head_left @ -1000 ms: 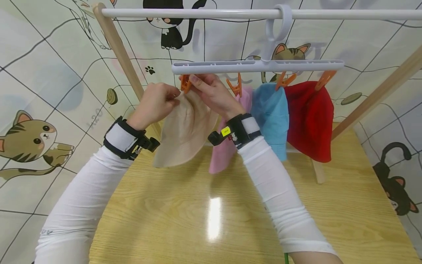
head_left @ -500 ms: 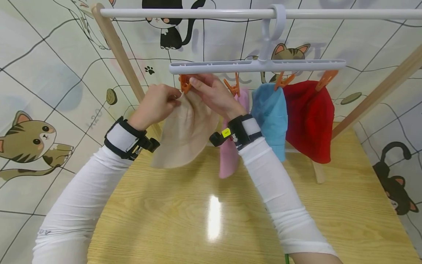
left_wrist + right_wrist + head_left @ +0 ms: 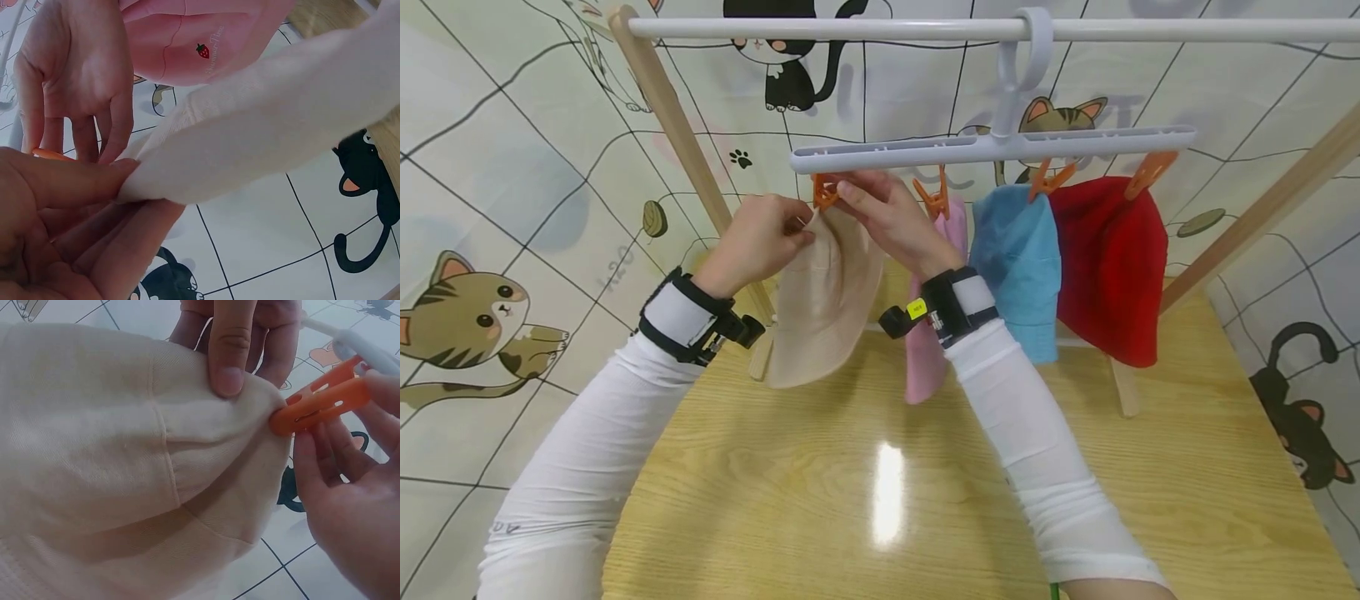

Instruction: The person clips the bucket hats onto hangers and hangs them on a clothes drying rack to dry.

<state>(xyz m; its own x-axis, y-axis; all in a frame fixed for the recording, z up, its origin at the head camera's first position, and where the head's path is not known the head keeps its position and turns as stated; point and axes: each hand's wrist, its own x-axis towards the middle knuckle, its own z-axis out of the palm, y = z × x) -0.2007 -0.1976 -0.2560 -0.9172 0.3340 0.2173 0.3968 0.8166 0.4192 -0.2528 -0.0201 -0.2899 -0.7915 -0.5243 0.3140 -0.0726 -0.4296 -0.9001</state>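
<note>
A cream bucket hat (image 3: pixel 823 308) hangs below the left end of a white hanger (image 3: pixel 910 153). My left hand (image 3: pixel 760 242) pinches the hat's crown between thumb and fingers, which the left wrist view shows close up. Beside it, my right hand (image 3: pixel 898 221) holds an orange clothespin (image 3: pixel 322 406) by its handles. The clothespin's tip sits right at the folded top of the hat in the right wrist view. Right of my hands, a pink hat (image 3: pixel 925 358), a blue hat (image 3: pixel 1015 267) and a red hat (image 3: pixel 1108 267) hang from orange clothespins on the same hanger.
A white rod (image 3: pixel 850 30) carries the hanger by its hook (image 3: pixel 1037 50). Wooden posts (image 3: pixel 670 117) support the rod on both sides. Below lies a wood-grain table (image 3: pixel 820 500), and a wall with cat drawings (image 3: pixel 482 312) stands close behind and to the left.
Both hands keep their holds. The cream hat's brim has swung slightly to the right, the pink hat has swung right, and the hanger has tilted a little, its right end higher.
</note>
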